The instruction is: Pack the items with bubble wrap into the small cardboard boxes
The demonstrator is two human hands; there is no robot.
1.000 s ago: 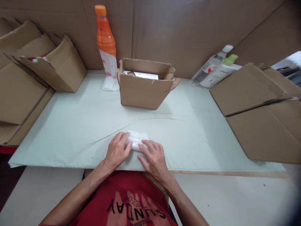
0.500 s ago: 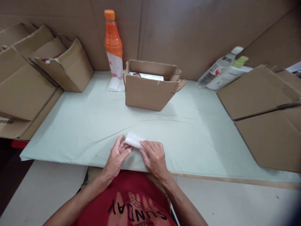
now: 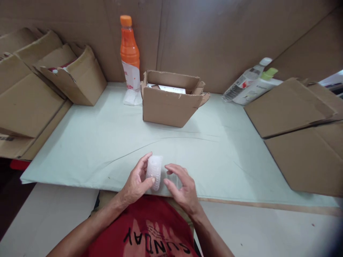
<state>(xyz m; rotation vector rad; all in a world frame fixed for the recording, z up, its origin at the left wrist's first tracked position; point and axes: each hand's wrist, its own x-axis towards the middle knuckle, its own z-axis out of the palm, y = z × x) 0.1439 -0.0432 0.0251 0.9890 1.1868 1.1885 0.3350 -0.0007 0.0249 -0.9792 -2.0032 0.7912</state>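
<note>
A small roll of bubble wrap (image 3: 154, 167), whitish and translucent, stands nearly upright near the table's front edge. My left hand (image 3: 139, 180) grips it, thumb across the near side and fingers behind. Whether anything is wrapped inside cannot be seen. Just to the right, my right hand (image 3: 183, 185) is off the roll, its thumb and fingers curved apart with nothing between them. Beyond both hands, an open cardboard box (image 3: 163, 109) holds a white item (image 3: 173, 89) whose top shows.
An orange drink bottle (image 3: 130, 50) stands behind, with crumpled clear plastic (image 3: 132, 97) at its base. Cardboard boxes (image 3: 88, 80) line the left side. At right lie a clear bottle (image 3: 245, 80), a white bottle with green cap (image 3: 257, 89) and more cardboard boxes (image 3: 308, 157).
The bubble wrap roll has turned from lying slantwise to nearly upright. My right hand has let go of it and moved right, while my left hand has closed on it.
</note>
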